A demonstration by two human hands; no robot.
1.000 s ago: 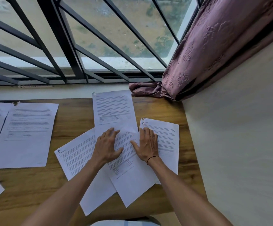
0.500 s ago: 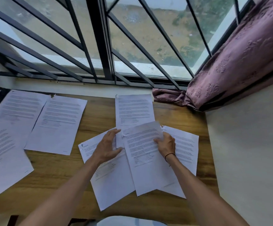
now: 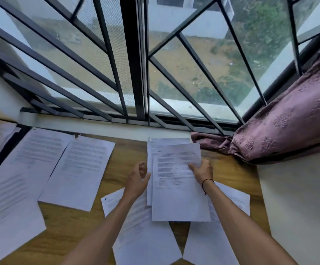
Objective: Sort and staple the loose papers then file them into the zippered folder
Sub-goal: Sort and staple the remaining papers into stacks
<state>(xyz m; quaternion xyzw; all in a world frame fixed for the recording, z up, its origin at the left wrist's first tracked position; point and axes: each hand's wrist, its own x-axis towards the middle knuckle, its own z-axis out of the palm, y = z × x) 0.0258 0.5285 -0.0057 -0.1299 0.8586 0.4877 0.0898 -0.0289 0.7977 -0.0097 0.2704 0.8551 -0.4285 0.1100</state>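
Right hand [image 3: 202, 172] grip pinches one sheet [image 3: 178, 184] — left hand [image 3: 137, 181] loose, empty.

Matt white printed paper sheets [image 3: 75, 169], desk [image 3: 229, 169] of smooth wood-grain finish (faintly glossy), dark painted metal window grille [image 3: 90, 60], mauve curtain [image 3: 289, 119] of embossed cloth with soft sheen, plain matt wall [image 3: 298, 197]
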